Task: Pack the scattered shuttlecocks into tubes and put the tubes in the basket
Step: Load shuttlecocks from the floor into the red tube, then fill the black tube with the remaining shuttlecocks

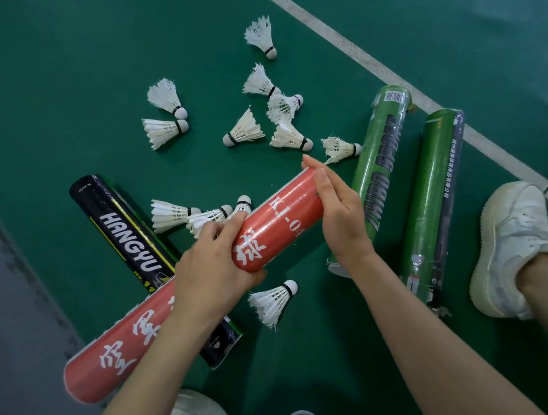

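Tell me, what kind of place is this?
Most likely a badminton court. The green sports floor has a white court line painted across it, white feather shuttlecocks lie scattered on it, and shuttlecock tubes lie beside them, including a black HANGYU tube.

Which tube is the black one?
The HANGYU tube, lying on the green floor at the left. It alone is black with white letters. The left hand and right hand grip a red tube; two green tubes lie right.

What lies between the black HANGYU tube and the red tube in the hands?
Head view: three shuttlecocks lie there in a row on the court floor.
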Demonstrator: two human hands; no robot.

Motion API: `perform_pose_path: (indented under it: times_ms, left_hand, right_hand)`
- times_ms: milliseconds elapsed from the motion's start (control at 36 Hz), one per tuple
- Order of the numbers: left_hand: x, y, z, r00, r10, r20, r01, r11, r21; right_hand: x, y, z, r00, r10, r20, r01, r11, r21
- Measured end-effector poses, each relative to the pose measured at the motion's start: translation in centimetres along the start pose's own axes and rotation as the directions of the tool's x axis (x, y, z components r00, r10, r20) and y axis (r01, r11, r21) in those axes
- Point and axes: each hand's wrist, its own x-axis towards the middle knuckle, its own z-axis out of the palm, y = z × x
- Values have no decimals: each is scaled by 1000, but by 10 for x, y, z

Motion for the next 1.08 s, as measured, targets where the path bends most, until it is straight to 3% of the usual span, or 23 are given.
perform_pose_path:
  times_ms: [167, 278, 333, 417, 528, 694, 889, 1083]
  left_hand:
    - [16, 21, 10, 993, 20, 113, -19, 1000, -10]
    - [45, 44, 23, 984, 24, 175, -12, 998, -64]
    - [60, 54, 29, 976, 6, 218, 18, 994, -108]
    - [79, 69, 38, 965, 16, 262, 25, 988, -151]
    - [98, 90, 47, 959, -8, 284, 47, 990, -132]
    - [121, 118, 63, 917, -50, 396, 165, 951, -261]
    - [126, 168, 77, 869, 42, 493, 220, 860, -461]
    - [97, 143, 100, 839, 82, 538, 126, 933, -338]
  right_hand:
    - [14, 4, -27, 998, 47, 35, -44, 994, -100]
    - [18, 24, -57, 960, -63, -273, -10, 966, -257]
    - [16, 43, -70, 943, -53, -329, -106, 889, -446]
    - [12, 65, -78, 956, 149, -251, -276, 739, -615]
    - [19, 72, -79, 898, 374, -231, -439, 760, -479]
    - [9, 71, -92, 921, 222, -321, -355, 817, -454]
    - [-13, 84, -106, 904, 232, -359, -376, 832, -408]
    - [-27, 89, -108, 892, 182, -414, -373, 812, -448]
